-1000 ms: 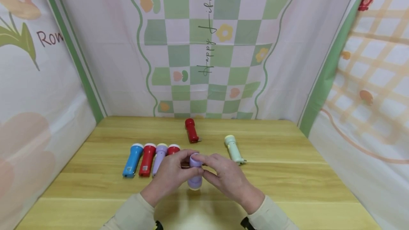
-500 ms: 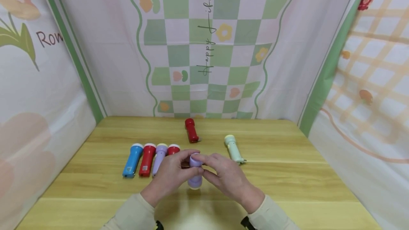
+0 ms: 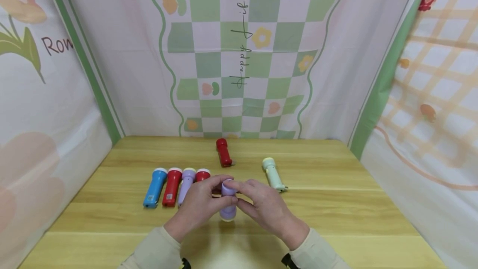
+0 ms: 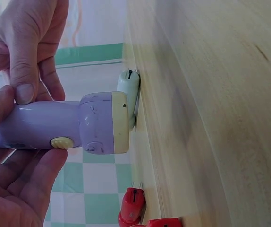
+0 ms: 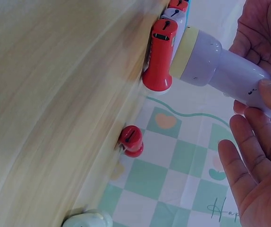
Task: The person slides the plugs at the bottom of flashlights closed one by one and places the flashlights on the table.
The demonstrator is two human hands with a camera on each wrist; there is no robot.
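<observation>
A purple flashlight (image 3: 228, 213) with a pale yellow rim hangs head-down above the table between both hands. My left hand (image 3: 199, 199) grips its body, thumb on the near side; in the left wrist view a fingertip touches the yellow switch (image 4: 62, 143). My right hand (image 3: 266, 209) pinches around the tail end, its index finger over the top. Other fingers of the right hand (image 5: 258, 161) stand extended off the flashlight (image 5: 241, 73) in the right wrist view. What the fingers do at the tail is partly hidden.
On the wooden table (image 3: 336, 219), a blue flashlight (image 3: 154, 188), a red one (image 3: 172, 188), a purple one (image 3: 186, 184) and another red one (image 3: 203, 174) lie side by side at left. A red flashlight (image 3: 224, 152) lies behind, a mint-green one (image 3: 274, 175) to the right.
</observation>
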